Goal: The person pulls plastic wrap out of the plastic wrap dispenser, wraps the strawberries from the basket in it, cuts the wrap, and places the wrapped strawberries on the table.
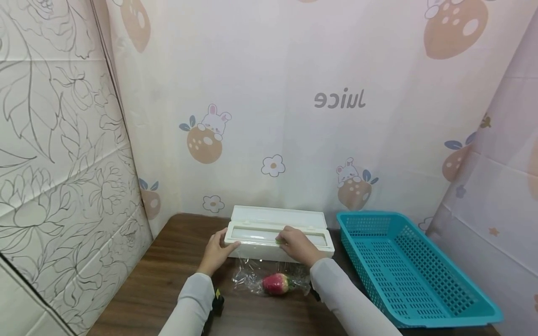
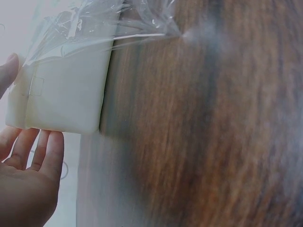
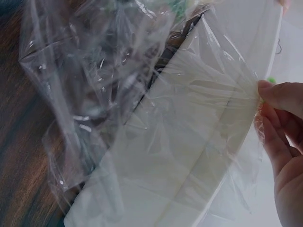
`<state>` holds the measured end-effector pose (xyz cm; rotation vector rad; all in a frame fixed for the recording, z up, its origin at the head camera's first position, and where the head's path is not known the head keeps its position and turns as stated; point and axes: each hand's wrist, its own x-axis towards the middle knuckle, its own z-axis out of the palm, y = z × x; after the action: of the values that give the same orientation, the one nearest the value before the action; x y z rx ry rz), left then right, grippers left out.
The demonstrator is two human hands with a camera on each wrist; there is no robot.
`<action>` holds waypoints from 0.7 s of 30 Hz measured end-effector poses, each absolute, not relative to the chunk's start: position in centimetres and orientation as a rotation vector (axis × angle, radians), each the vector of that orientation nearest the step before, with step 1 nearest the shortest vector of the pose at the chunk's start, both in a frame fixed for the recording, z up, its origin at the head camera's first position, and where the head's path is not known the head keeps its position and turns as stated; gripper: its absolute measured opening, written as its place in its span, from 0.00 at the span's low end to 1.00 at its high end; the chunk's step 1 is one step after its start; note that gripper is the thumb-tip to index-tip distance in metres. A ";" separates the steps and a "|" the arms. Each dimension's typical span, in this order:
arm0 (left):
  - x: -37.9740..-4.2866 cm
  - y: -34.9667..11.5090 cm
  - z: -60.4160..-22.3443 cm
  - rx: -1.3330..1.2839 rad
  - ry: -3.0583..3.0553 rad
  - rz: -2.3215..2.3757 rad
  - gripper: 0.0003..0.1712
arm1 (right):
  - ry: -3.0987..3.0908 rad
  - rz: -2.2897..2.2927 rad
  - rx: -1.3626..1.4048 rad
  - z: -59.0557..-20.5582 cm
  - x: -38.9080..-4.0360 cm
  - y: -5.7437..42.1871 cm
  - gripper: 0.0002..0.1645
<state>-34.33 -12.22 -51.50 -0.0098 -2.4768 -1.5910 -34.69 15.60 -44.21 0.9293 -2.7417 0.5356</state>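
A white cling film dispenser (image 1: pixel 260 252) with its lid (image 1: pixel 279 216) raised lies at the back of the table. My left hand (image 1: pixel 216 252) grips its left end, thumb on the top edge and fingertips against the end face in the left wrist view. With thumb and fingers my right hand (image 1: pixel 299 245) pinches a small green slide cutter (image 3: pixel 272 80), mostly hidden, on the front top edge. Clear film (image 3: pixel 189 109) drapes over the front face onto the table, wrinkled. On the film in front of the dispenser lies a red strawberry-like fruit (image 1: pixel 275 283) with a yellowish-green end.
A turquoise plastic basket (image 1: pixel 365 270) stands to the right of the dispenser. The dark wooden table (image 1: pixel 168 261) ends at a printed curtain (image 1: pixel 277 116) behind. Another patterned sheet (image 1: pixel 71 186) hangs along the left side.
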 end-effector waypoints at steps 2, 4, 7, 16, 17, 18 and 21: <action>-34.3 -12.3 -51.5 -0.011 -2.468 -1.589 0.47 | -2.734 0.530 0.947 -44.2 -34.7 15.5 0.11; -34.3 -12.3 -51.5 -0.016 -2.461 -1.585 0.46 | -2.727 0.530 0.966 -44.2 -34.7 15.5 0.10; -34.2 -12.3 -51.4 -0.022 -2.460 -1.581 0.45 | -2.720 0.543 1.003 -44.3 -34.7 15.4 0.11; -34.3 -12.2 -51.5 -0.043 -2.464 -1.580 0.46 | -2.719 0.502 1.058 -44.1 -34.6 15.1 0.11; -34.3 -12.2 -51.5 -0.045 -2.466 -1.576 0.46 | -2.723 0.514 1.051 -44.1 -34.7 15.1 0.10; -34.3 -12.2 -51.5 -0.043 -2.468 -1.576 0.46 | -2.727 0.530 1.042 -44.0 -34.7 15.0 0.09; -34.4 -12.2 -51.5 -0.035 -2.463 -1.582 0.47 | -2.733 0.561 1.015 -43.8 -35.0 14.8 0.08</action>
<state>-34.39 -12.21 -51.54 -0.0352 -2.4630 -1.5823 -35.01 14.78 -43.83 1.0153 -2.7327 0.5610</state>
